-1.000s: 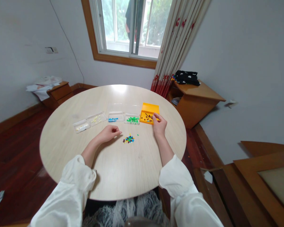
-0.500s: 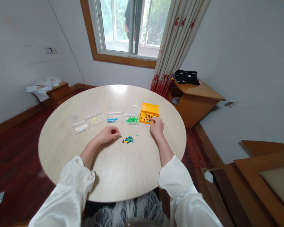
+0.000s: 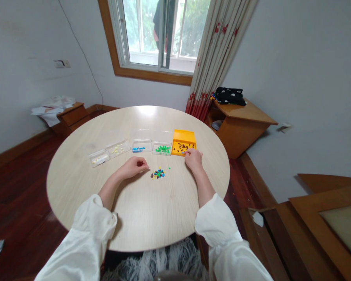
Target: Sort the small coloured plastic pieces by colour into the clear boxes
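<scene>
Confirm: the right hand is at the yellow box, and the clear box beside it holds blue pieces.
Not blue: in the head view, the right hand is at the yellow box, and the clear box beside it holds green pieces.

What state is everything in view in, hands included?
Yellow box: open, partly filled
Clear boxes: open, partly filled
Pile of pieces: loose, colours mixed
Left hand: loosely curled, beside the pile
Right hand: at the yellow box, hold unclear
Curtain: gathered aside
Window: open or shut unclear

Yellow box, open, dark pieces inside (loosely scattered)
</scene>
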`<state>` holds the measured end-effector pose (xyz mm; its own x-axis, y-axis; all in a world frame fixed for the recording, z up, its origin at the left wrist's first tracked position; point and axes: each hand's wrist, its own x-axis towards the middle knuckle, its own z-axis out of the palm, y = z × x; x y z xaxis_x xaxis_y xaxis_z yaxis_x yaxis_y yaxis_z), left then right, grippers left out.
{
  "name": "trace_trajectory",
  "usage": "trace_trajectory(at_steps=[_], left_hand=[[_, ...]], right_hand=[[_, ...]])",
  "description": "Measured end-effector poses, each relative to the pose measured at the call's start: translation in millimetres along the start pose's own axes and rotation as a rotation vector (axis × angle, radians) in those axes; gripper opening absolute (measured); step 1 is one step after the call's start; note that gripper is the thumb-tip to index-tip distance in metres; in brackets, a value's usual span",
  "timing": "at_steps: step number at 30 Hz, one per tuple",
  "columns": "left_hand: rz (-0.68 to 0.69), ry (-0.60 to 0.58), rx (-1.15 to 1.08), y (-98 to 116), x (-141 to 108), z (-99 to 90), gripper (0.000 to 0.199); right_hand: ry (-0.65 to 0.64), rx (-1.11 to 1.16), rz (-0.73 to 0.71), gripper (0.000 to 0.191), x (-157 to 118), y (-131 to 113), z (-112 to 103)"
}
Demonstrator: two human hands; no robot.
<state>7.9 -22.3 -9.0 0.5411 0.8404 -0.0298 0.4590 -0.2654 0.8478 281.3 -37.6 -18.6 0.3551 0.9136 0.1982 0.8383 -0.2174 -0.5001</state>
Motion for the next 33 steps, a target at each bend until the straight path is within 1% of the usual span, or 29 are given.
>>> trace_trajectory(at_steps=[2,5,8,13,18,21,25,33], left_hand=[[-0.001,-0.002,0.006,0,0,-0.4,0.028],[-0.002,-0.009,0.017,1,-1,-1.3,0.029],[-0.011,-0.008,0.028,1,-1,-1.6,0.031],[-0.036,0.001,0.040,0,-1,-0.3,0.035],[-0.039,0.000,0.056,-1,-1,0.8,0.035],[-0.041,-0.002,0.063,0,-2,0.7,0.036],[-0.043,0.009,0.071,2,-4,0.7,0.036],[-0.048,0.007,0.113,4,-5,1.5,0.035]], right_hand=[[-0.022,0.011,-0.004,0.033,-2,1,-3],[-0.010,0.025,-0.027,0.031,-2,4,-10],[-0.021,-0.004,-0.105,0.026,4,10,-20],[-0.184,-0.062,-0.304,0.019,21,15,-32],[-0.306,-0.134,-0.449,0.024,34,14,-31],[-0.353,-0.169,-0.482,0.025,38,13,-29],[-0.380,-0.177,-0.509,0.023,40,13,-29],[-0.404,-0.127,-0.507,0.018,45,18,-21]])
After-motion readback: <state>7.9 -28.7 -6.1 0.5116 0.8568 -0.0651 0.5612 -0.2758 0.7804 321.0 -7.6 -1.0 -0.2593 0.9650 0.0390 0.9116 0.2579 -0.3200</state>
